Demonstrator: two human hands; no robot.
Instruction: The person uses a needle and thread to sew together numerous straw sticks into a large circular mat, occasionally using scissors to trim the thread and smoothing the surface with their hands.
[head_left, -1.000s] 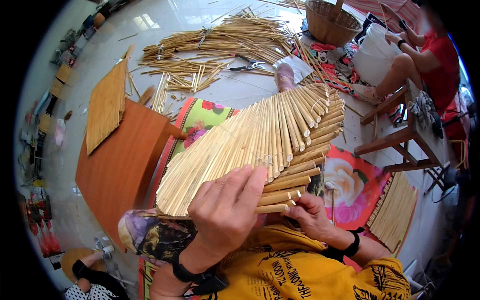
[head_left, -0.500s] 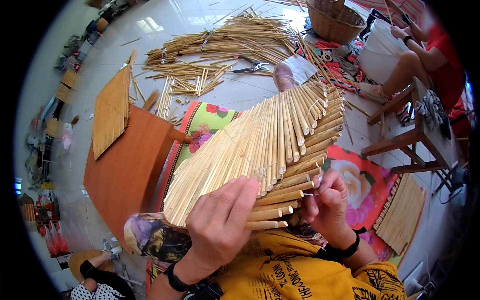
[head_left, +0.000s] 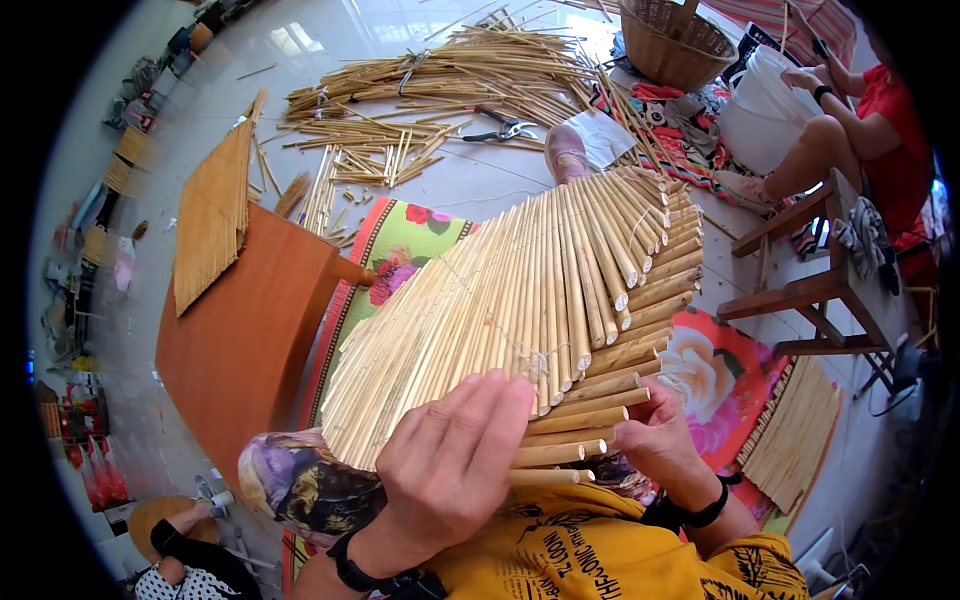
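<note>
A fanned mat of pale reed sticks (head_left: 460, 290) lies across my lap, its round-cut ends forming staggered rows along the right, with fine thread stitched across it. My left hand (head_left: 450, 460) grips the near part, fingers together on the top layer, thumb hidden. My right hand (head_left: 650, 430) is at the lower right edge, closed round the protruding stick ends, its fingertips partly hidden behind them. Patterned fabric (head_left: 300, 475) shows beneath the mat over my legs.
Reed bundles (head_left: 430, 80), pruning shears (head_left: 500, 130) and a wicker basket (head_left: 670, 45) sit beyond. A wooden board (head_left: 250, 340) carrying a reed panel (head_left: 210, 220) is at left. At right are a stool (head_left: 830, 290), another panel (head_left: 790, 430) and a seated person (head_left: 870, 130) beside a white bucket (head_left: 760, 115).
Since half a second ago my right hand has lowered and moved behind the stick ends; the white thread in its fingers is now hidden. The mat and left hand have shifted slightly rightward.
</note>
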